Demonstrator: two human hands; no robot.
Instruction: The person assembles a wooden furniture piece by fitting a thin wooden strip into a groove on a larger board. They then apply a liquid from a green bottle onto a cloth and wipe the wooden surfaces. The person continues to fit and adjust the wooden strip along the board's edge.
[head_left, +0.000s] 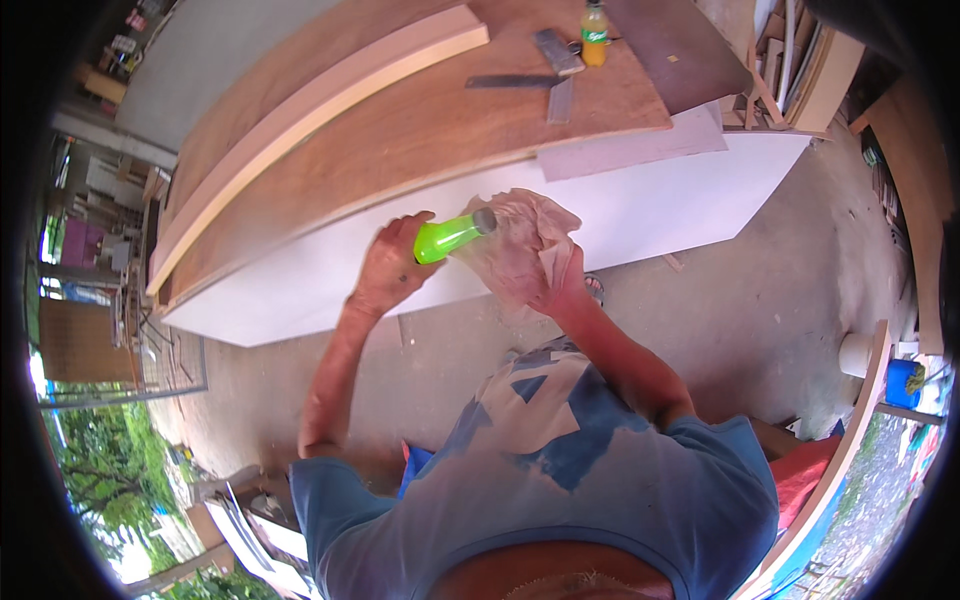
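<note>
My left hand (388, 268) is wrapped round a bright green bottle (445, 238), tilted with its dark-capped end toward the right. In my right hand (562, 285) is a thin, crumpled pinkish-brown rag (522, 238), spread out beside the bottle's cap; whether it is fabric or plastic I cannot tell. The rag reaches the capped end, though whether the two touch is unclear. Both hands are held in front of my chest, over the near edge of a white panel (660, 215).
Beyond the panel lies a brown wooden board (400, 130) with a long curved timber strip (330, 105) on it. A metal square (515, 82), a grey block (557, 52) and a bottle of orange drink (594, 35) rest at the far side. Wood offcuts (790, 60) stand at right.
</note>
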